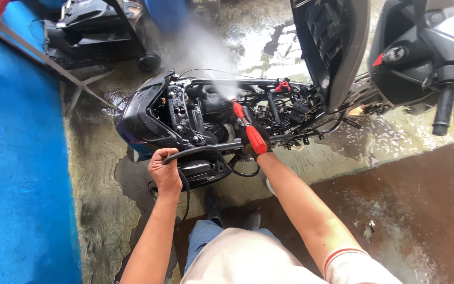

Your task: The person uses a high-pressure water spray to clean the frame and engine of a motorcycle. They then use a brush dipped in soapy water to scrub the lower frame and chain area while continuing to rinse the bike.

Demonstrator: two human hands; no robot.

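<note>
Right hand (254, 141) clenched around red-and-black pressure spray gun (248, 129), spraying stripped black scooter frame (211, 113); left hand (164, 171), just below the frame, fingers curled tight on black rubber hose (206, 151).

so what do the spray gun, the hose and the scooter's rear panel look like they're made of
Spray gun: glossy red shell, probably plastic, with a black grip; the right hand holds it.
Hose: matte black and bending in loops, so likely rubber; the left hand grips it.
Rear panel: smooth, shiny, dark moulded curve, wet with reflections, apparently painted plastic, though metal can't be excluded.
</note>
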